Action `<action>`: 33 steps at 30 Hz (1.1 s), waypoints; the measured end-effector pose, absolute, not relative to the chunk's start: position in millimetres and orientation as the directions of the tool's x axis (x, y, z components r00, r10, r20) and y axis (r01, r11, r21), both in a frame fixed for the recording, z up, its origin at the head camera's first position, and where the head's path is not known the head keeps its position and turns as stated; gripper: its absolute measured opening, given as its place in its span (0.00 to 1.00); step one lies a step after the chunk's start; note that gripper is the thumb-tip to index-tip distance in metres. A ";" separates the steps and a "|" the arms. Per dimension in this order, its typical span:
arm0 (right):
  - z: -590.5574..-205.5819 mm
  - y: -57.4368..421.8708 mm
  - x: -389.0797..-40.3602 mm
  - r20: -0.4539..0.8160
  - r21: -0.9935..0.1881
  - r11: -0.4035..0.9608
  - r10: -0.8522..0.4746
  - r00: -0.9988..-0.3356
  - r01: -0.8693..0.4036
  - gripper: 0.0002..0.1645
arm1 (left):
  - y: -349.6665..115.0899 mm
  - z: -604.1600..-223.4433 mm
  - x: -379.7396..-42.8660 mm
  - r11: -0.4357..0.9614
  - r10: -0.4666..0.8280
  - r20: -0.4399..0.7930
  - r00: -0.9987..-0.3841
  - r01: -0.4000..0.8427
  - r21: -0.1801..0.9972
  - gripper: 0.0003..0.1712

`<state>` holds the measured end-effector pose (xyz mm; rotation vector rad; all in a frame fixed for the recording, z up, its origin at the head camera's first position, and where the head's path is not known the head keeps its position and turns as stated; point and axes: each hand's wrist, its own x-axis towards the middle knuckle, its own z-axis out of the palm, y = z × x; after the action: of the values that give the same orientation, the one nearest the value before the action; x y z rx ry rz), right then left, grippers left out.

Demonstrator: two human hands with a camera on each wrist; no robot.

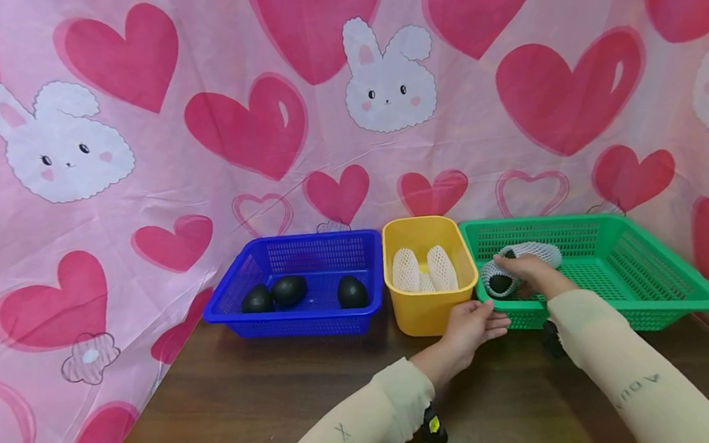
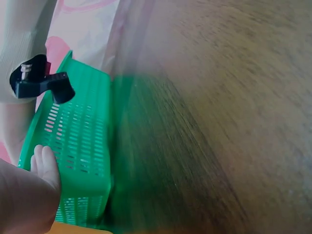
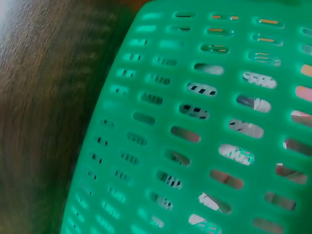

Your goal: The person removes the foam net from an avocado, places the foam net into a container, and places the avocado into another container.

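the right hand (image 1: 533,273) reaches into the green plastic basket (image 1: 597,283), at a foam-netted avocado (image 1: 501,285) by its left end; whether it grips, i cannot tell. the dark end shows bare at the net's mouth, so a tug on the net alone could strip it off. a second netted avocado (image 1: 542,251) lies just behind, and a knock could roll it. the left hand (image 1: 468,327), fingers straight, touches the basket's near left corner; a shove there could jolt the yellow bin (image 1: 429,313) beside it.
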<state>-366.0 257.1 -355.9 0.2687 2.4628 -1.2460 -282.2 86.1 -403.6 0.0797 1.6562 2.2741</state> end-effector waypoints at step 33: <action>-363.7 237.5 -381.2 -0.339 -0.593 0.744 0.116 -0.934 0.308 0.50 | 86.9 -406.2 -285.3 -0.272 0.313 -0.123 -0.942 -0.213 0.938 0.12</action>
<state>-381.2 237.5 -363.7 0.3318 2.6650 -0.9776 -285.3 86.9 -406.2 0.1230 1.6525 2.2687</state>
